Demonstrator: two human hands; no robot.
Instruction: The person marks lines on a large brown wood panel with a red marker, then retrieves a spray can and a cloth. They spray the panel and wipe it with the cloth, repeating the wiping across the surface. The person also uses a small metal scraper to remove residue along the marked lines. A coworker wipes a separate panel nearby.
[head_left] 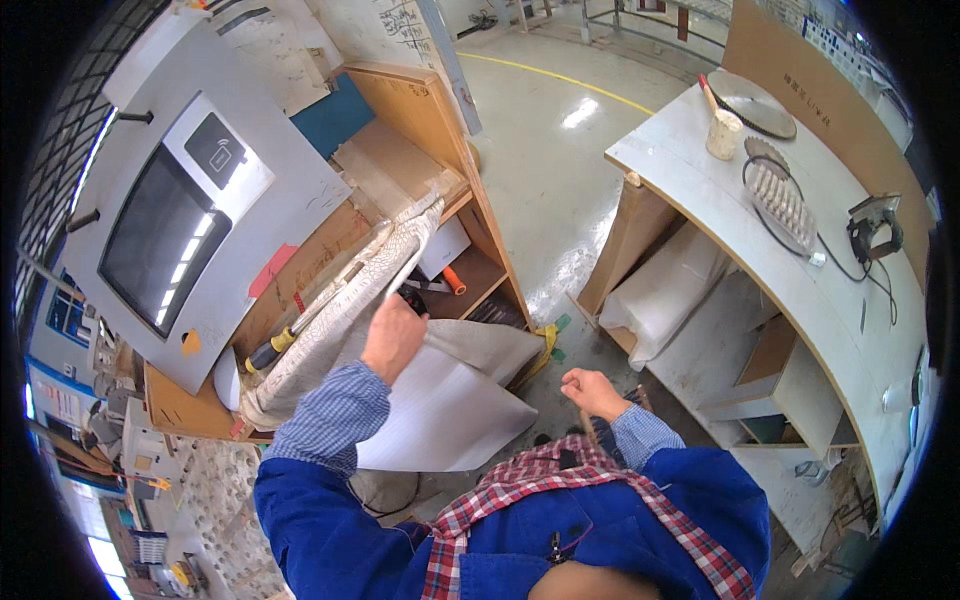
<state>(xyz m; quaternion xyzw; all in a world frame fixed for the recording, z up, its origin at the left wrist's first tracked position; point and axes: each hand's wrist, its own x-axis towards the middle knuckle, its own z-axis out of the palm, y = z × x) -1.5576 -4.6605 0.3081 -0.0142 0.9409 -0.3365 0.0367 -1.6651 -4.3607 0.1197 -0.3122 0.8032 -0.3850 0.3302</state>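
Observation:
My left hand (395, 337) is closed in front of the open shelf of a wooden cabinet (480, 240), at the edge of a pale cloth-like padding (345, 300) draped along its front. Whatever its fingers hold is hidden; a dark object (411, 299) shows just beyond the knuckles. Below that hand hangs a large white sheet (440, 410). My right hand (595, 393) is held up in front of my body with curled fingers, apart from the cabinet and the table. Nothing shows clearly between those fingers. An orange-handled tool (455, 281) lies in the shelf.
A grey panel with a dark window (165, 240) leans on the cabinet, near a yellow-and-black screwdriver (270, 350). On the white table (690, 140) at the right are a mallet (724, 133), a round saw blade (755, 103) and a black corded tool (875, 230). Rolled white sheeting (665, 290) lies underneath.

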